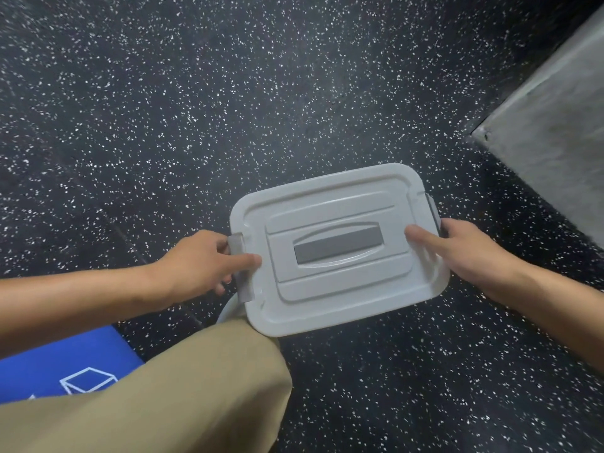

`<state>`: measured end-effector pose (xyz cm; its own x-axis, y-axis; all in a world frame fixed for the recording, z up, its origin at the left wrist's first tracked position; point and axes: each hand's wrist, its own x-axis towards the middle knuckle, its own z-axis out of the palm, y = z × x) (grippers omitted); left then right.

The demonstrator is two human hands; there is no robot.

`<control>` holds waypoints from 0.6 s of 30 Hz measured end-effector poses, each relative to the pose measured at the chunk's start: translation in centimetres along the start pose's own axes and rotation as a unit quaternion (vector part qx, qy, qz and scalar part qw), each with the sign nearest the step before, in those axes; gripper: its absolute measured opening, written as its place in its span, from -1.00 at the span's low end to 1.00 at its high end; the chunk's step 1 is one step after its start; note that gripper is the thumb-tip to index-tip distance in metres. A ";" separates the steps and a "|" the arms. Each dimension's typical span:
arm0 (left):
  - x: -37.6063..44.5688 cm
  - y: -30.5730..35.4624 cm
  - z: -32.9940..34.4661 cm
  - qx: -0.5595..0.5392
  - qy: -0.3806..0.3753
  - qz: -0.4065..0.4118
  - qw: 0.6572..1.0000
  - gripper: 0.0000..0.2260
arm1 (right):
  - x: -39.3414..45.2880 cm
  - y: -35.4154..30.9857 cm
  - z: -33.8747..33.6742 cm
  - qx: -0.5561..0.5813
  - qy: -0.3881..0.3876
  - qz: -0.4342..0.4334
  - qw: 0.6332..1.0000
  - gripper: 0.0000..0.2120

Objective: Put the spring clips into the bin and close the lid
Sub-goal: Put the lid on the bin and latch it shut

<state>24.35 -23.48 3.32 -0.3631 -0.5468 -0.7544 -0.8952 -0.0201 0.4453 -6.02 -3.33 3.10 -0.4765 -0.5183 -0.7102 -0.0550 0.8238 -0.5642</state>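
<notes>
In the head view, the grey bin (233,308) stands on the speckled black floor (163,125), almost hidden under its lid (336,250), which lies flat on top. The left hand (199,263) is clamped on the grey latch (240,266) at 9 o'clock. The right hand (464,253) grips the lid edge at 3 o'clock, probably on the other latch (432,209). No spring clips are visible.

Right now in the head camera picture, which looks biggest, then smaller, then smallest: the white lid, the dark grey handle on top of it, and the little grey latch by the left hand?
1. White lid, biggest by far.
2. Dark grey handle.
3. Grey latch, smallest, though the left hand hides part of it.
</notes>
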 end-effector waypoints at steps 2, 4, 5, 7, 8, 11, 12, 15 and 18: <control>-0.1 0.1 0.2 0.038 0.020 0.001 0.999 -0.61 | 0.0 0.0 0.1 0.002 0.005 -0.002 1.000 -0.60; -0.2 0.3 0.3 0.087 0.039 0.006 0.995 -0.58 | 0.1 0.0 0.2 0.002 0.017 -0.009 1.000 -0.61; -0.4 0.6 0.2 0.113 0.045 0.008 0.993 -0.58 | 0.1 -0.1 0.2 -0.003 0.023 -0.012 1.000 -0.62; -0.9 1.2 -0.5 0.154 0.053 0.016 0.986 -0.52 | 0.1 -0.1 0.4 -0.019 0.036 -0.018 0.999 -0.66; -1.3 1.6 -0.6 0.173 0.055 0.027 0.983 -0.49 | 0.1 -0.1 0.4 -0.026 0.043 -0.020 0.999 -0.67; -2.3 3.0 -0.1 0.256 0.070 0.126 0.956 -0.41 | 0.0 0.0 0.4 -0.046 0.056 -0.028 0.997 -0.67; -2.7 3.5 0.3 0.275 0.068 0.166 0.945 -0.43 | -0.1 0.0 0.5 -0.057 0.061 -0.028 0.996 -0.66; -2.2 4.9 2.4 0.317 0.053 0.313 0.894 -0.54 | -0.3 -0.1 0.9 -0.088 0.088 -0.043 0.991 -0.65; -1.0 6.2 5.9 0.308 0.058 0.470 0.825 -0.69 | -0.4 0.3 1.1 -0.103 0.103 -0.058 0.988 -0.62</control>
<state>17.60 -18.07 4.01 -0.9767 -0.1558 -0.1473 -0.2066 0.8683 0.4509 -4.86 -3.15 2.81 -0.6233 -0.5720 -0.5332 -0.2868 0.8016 -0.5246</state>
